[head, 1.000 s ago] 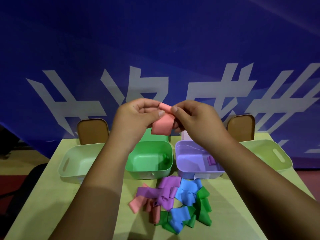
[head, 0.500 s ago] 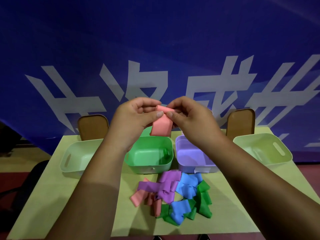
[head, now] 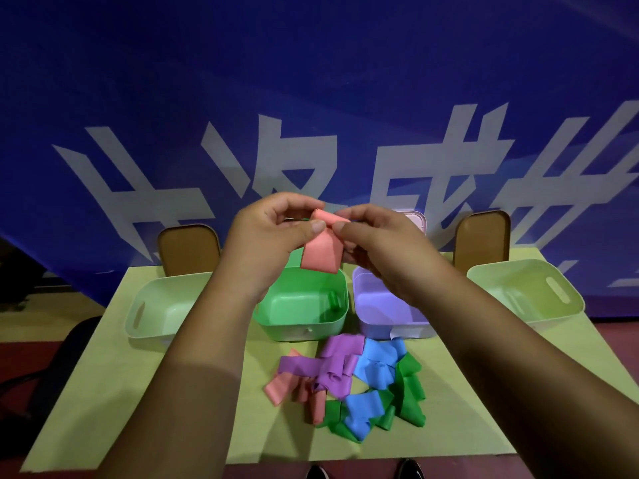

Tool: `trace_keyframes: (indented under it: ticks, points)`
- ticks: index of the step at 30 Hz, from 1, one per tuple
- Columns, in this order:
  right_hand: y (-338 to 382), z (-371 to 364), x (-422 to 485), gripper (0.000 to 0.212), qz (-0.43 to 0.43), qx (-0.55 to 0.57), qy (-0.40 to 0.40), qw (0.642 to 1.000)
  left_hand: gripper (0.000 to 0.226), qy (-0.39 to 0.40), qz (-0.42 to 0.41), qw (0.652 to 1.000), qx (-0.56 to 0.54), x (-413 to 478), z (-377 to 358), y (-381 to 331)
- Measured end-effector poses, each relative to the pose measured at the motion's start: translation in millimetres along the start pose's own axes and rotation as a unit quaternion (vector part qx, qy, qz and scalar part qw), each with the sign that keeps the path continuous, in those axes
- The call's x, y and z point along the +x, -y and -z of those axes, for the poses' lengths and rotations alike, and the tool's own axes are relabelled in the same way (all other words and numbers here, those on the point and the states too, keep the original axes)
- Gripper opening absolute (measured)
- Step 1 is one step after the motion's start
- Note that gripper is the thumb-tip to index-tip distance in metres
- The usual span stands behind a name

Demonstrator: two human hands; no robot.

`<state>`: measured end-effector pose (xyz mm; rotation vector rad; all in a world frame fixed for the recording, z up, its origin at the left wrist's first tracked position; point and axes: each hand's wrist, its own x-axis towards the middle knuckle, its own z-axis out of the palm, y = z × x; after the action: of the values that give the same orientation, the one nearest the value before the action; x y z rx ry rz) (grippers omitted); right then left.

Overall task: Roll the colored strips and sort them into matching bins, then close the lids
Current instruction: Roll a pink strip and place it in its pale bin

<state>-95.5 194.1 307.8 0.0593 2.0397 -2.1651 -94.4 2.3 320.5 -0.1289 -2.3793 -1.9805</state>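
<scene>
Above the green bin [head: 300,324], the left hand [head: 269,236] and right hand [head: 377,243] each pinched the rolled top of the pink strip [head: 322,252], whose length hung straight down.

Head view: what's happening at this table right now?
A person is rolling a pink strip held in the air: the left hand and right hand both pinch its curled top end, and the rest hangs loose. A pile of pink, purple, blue and green strips lies on the table. The green bin holds one green roll.
</scene>
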Motion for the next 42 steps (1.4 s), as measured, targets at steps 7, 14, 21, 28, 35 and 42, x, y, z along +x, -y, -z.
trace_keyframes:
  ticks: [7, 14, 21, 28, 35, 42]
  points:
    - [-0.5, -8.0, -3.9, 0.011, 0.034, -0.030, -0.022, 0.999, 0.031, 0.023, 0.032, 0.997, -0.059, -1.6, 7.1, 3.5]
    - [-3.7, -23.7, -5.0, 0.011, 0.074, -0.097, -0.049, 0.991, 0.029, 0.033, 0.092, 0.989, -0.115, -1.6, 15.2, 11.7]
    - [-9.4, -39.1, -3.9, 0.013, 0.103, -0.148, -0.068, 0.981, 0.028, 0.040, 0.115, 0.979, -0.161, -2.0, 23.7, 17.3]
    - [-15.7, -52.6, 0.3, 0.013, 0.112, -0.141, -0.074, 0.981, 0.024, 0.020, 0.123, 0.976, -0.178, 2.6, 30.4, 25.7]
    - [-10.5, -60.9, -0.7, 0.011, 0.065, -0.080, -0.068, 0.992, 0.025, -0.003, 0.101, 0.981, -0.166, 4.9, 37.3, 29.1]
    - [-4.8, -59.9, 6.4, 0.011, 0.085, -0.116, -0.077, 0.987, 0.031, -0.007, 0.119, 0.975, -0.190, 11.2, 36.3, 30.8]
